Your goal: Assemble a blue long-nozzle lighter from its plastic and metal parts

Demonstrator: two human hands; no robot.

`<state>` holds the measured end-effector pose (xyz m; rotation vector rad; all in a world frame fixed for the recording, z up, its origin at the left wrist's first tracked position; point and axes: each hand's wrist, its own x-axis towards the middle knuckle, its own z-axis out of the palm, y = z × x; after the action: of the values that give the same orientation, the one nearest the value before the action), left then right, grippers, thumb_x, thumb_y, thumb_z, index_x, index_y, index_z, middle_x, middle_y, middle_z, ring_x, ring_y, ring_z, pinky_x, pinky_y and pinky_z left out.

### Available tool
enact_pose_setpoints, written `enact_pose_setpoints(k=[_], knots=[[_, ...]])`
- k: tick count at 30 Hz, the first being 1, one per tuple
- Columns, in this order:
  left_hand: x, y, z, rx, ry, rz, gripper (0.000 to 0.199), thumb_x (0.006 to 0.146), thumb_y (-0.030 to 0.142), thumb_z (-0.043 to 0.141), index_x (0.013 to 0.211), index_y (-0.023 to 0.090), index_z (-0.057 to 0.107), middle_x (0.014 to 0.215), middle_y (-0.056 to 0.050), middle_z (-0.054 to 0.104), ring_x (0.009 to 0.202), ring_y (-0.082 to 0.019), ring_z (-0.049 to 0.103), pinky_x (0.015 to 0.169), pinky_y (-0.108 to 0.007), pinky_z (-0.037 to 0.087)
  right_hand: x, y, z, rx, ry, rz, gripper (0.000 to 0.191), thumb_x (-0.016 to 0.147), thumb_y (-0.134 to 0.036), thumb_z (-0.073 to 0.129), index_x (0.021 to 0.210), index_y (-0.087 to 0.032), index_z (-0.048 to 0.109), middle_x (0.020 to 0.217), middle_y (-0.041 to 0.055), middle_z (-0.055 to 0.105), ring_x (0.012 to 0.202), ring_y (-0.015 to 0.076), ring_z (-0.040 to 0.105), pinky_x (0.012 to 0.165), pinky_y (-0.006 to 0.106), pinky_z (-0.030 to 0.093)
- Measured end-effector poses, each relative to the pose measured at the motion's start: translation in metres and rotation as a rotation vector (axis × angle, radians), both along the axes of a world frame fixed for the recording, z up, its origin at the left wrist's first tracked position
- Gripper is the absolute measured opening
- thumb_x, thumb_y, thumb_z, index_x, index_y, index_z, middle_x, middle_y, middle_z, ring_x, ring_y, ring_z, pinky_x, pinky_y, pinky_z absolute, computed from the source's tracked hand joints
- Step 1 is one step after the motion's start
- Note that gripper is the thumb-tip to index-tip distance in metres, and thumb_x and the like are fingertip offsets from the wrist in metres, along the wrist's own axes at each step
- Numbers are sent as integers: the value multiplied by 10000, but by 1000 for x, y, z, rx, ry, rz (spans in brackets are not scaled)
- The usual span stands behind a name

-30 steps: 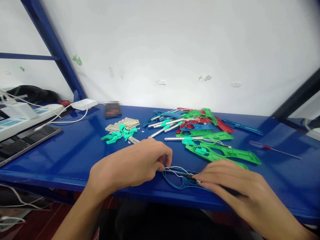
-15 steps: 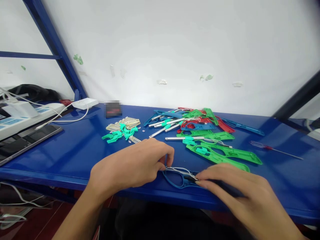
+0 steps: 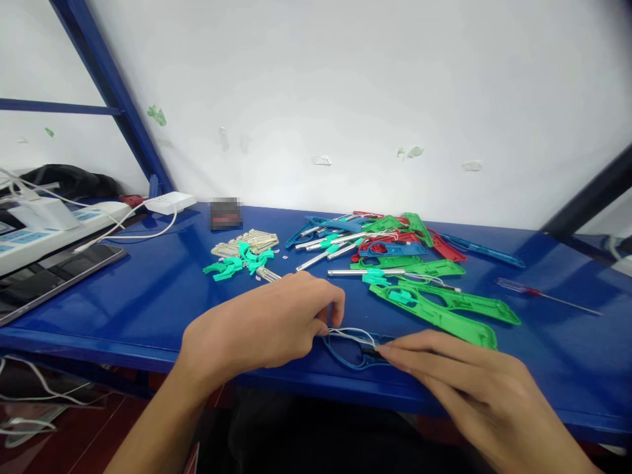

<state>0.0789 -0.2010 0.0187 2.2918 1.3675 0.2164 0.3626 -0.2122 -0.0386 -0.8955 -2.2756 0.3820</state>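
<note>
A blue plastic handle shell (image 3: pixel 348 356) lies flat near the front edge of the blue table (image 3: pixel 148 296), with a thin white wire (image 3: pixel 348 332) looped over it. My left hand (image 3: pixel 261 326) pinches the shell's left end and the wire between thumb and fingers. My right hand (image 3: pixel 474 388) covers the shell's right part, and its fingertips press a small dark piece (image 3: pixel 371 352) into the shell. Just behind my right hand lies a green handle shell (image 3: pixel 439 309).
A heap of green, red and blue shells with metal rods (image 3: pixel 385 247) lies behind. Teal clips and small metal parts (image 3: pixel 241 257) sit left of it. A red-handled screwdriver (image 3: pixel 543 294) is at right. A tablet (image 3: pixel 44 276), power strip (image 3: pixel 59 220) and cables stand at left.
My right hand's fingertips have slid slightly left along the blue shell. My left hand has kept its pinch in the same place. The view has shifted a little.
</note>
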Motion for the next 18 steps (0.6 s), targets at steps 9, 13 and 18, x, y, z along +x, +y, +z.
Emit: enact_pose_setpoints(k=[9,13,18], knots=[[1,-3,2,-17,21,14,222,986,87,589,988,280,699,1055,24,723,1019,-205,646,841,-327,438,2,0,-4,8,-17,55,548,1025,-158,485,1328,-506,781,1199,-25,848,978,220,847,817,258,694],[2,-2,3,-34,35,26,207,991,105,596,979,284,698,1048,20,716,1021,-210,645,828,-327,438,5,-1,-9,23,-8,61,575,1008,-86,496,1347,-453,780,1234,5,829,1033,182,830,868,236,665],[1,-1,3,-33,27,22,211,997,102,596,992,287,697,1049,23,717,1018,-206,644,827,-324,437,-3,-7,-6,-37,5,-25,476,1029,-100,516,1240,-370,847,1216,44,821,1058,186,803,911,257,654]])
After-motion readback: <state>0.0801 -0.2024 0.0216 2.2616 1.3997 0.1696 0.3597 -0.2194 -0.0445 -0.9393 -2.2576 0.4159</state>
